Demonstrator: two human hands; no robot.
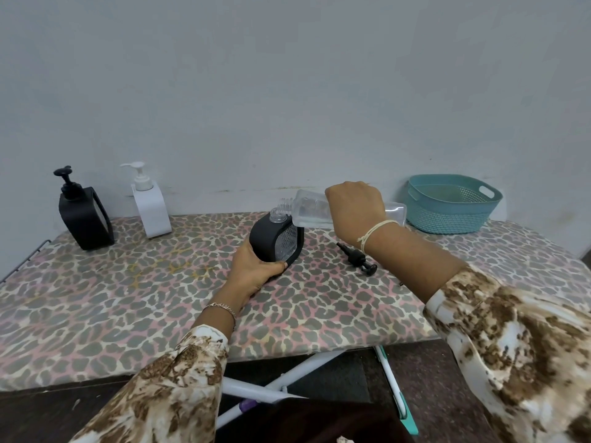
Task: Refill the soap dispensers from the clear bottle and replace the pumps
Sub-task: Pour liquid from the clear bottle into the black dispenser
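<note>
1. Your right hand [355, 209] grips the clear bottle [307, 207], tilted just above the open dispenser [271, 238] that your left hand [256, 270] clasps
2. Misaligned mouths could send the pour down the dispenser's side

Open dispenser [265, 241] stands centre — loose pump [356, 259] lies right, basket [447, 215] behind that.

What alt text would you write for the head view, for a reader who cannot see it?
A right hand tips a clear bottle toward the open neck of a black dispenser, which the left hand steadies on a leopard-print board. A loose black pump lies on the board nearby.
</note>
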